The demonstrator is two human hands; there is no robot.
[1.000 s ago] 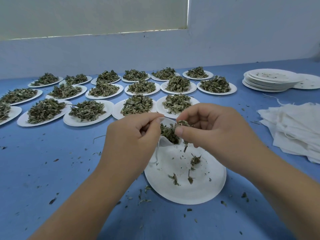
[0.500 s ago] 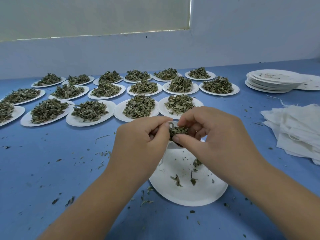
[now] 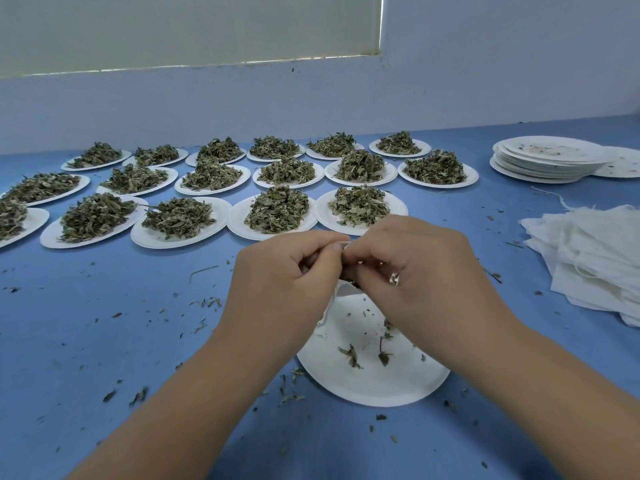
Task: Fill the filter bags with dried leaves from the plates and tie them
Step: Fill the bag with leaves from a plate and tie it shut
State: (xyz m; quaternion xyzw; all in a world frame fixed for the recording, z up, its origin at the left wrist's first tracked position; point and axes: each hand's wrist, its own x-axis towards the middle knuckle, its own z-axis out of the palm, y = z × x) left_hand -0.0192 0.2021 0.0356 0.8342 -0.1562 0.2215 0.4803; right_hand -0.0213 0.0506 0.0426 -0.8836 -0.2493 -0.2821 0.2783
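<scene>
I have both hands raised together just above the near plate [image 3: 374, 386], and that placing seems deliberate: anything that slips out falls on paper and not on the blue table [image 3: 104, 341] (a few stray leaves [image 3: 350, 355] already lie there). The one bag [image 3: 341, 291] in work hangs between the hands, mostly hidden, with only a white rim and a bit of its side showing. My left hand [image 3: 287, 282] is curled tight, thumb and forefinger pinching the rim, I judge to keep the mouth propped up. My right hand [image 3: 419, 271], a ring [image 3: 394, 278] on one finger, is curled just as closely, its fingertips meeting the left hand's at the mouth. It looks to be nipping the other side of the rim, though I cannot tell if some leaf is caught in that pinch too. The bag looks nearly ready to tie, as the plate below holds only scraps. Counting: seventeen heaped plates [image 3: 180, 242] wait on the far side in three rows, six, six and five, the leftmost cut by the edge of view. At the far right sits one stack of used plates [image 3: 540, 164] with a single one beside it. On the right lies one pile of spare bags [image 3: 588, 261], too layered to count.
</scene>
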